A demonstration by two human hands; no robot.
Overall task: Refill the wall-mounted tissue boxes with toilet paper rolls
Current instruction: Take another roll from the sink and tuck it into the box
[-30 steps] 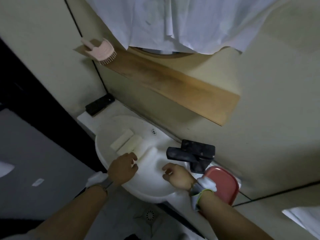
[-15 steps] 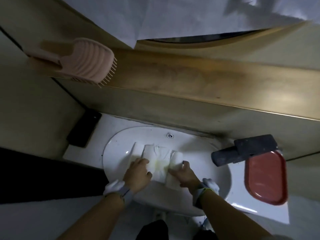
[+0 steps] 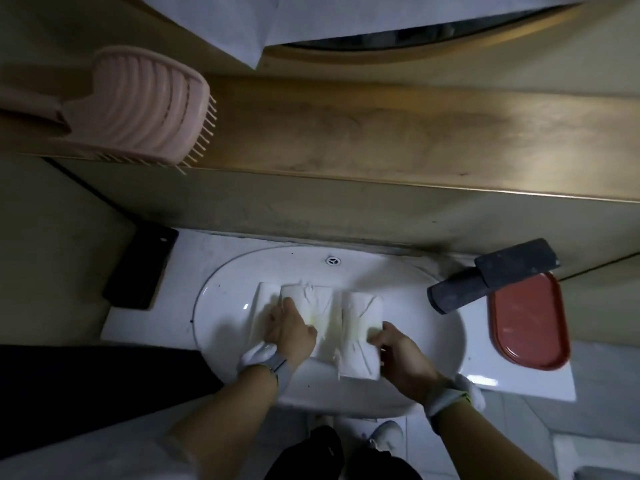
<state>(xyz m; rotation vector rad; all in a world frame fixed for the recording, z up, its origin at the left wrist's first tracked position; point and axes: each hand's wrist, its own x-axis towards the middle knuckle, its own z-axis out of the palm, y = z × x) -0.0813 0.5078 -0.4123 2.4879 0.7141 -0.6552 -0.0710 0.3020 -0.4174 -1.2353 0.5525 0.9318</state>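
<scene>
Three white paper tissue packs lie side by side in the white sink basin (image 3: 433, 344). My left hand (image 3: 289, 329) rests on the left pack (image 3: 265, 299) and the middle pack (image 3: 320, 306), fingers spread over them. My right hand (image 3: 398, 351) grips the right pack (image 3: 360, 336) along its right edge and has pulled it slightly toward me. No wall-mounted tissue box is in view.
A black faucet (image 3: 485, 275) juts over the basin's right side, with a red tray (image 3: 528, 322) beside it. A black flat object (image 3: 140, 268) lies left of the sink. Above, a wooden shelf (image 3: 381, 140) carries a pink brush (image 3: 145, 109).
The camera has leaned in over the sink. The right hand has shifted right and drawn the right pack apart from the middle one; the left hand stays on the packs.
</scene>
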